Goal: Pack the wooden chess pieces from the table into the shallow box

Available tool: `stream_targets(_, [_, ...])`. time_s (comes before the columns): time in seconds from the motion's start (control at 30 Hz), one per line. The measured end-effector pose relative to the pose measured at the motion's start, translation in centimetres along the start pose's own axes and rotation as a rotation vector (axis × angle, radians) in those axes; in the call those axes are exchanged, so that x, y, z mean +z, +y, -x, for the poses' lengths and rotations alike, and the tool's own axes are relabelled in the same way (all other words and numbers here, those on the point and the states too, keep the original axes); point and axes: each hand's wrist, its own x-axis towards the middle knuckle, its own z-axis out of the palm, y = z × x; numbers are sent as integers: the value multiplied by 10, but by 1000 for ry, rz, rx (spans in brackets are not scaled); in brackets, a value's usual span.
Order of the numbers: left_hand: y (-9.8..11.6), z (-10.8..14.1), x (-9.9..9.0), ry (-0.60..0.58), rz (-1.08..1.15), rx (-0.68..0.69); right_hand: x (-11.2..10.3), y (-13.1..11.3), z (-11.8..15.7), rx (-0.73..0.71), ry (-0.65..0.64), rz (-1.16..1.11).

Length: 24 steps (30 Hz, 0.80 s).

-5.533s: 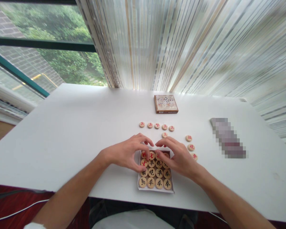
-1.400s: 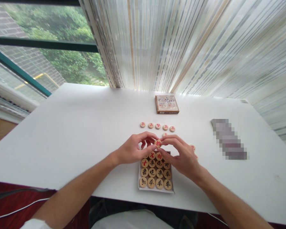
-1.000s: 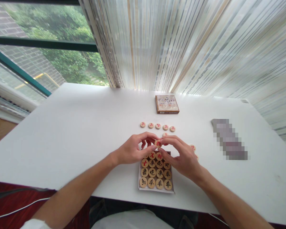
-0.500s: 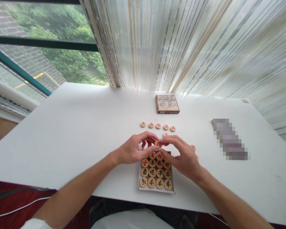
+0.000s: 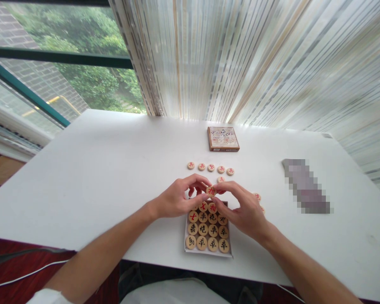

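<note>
Between my left hand [image 5: 182, 196] and my right hand [image 5: 243, 207] is a round wooden Chinese chess piece [image 5: 211, 191] with a red character. Fingertips and thumbs of both hands pinch its edges, just above the far side of an open box [image 5: 208, 252]. Rows of chess pieces [image 5: 203, 229] with black and red characters lie face up in the box. My hands partly cover its far row. Beyond my hands, several red-marked chess pieces [image 5: 211, 167] stand in a line, with one more red piece [image 5: 221, 180] nearer me.
At the back of the white table [image 5: 114, 169] lies a closed Chinese chess box lid [image 5: 223, 139]. A blurred-out object [image 5: 307, 185] rests on the right. More red pieces [image 5: 257, 196] show partly behind my right hand. Striped curtains [image 5: 240, 59] hang along the far edge.
My hands and the held chess piece have stayed almost in place. The whole view has shifted very slightly.
</note>
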Motion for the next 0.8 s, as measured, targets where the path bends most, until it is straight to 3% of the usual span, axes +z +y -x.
stream_targets(0.8, [-1,0,0,14,-62,49,0,0,0,21,-18,-2])
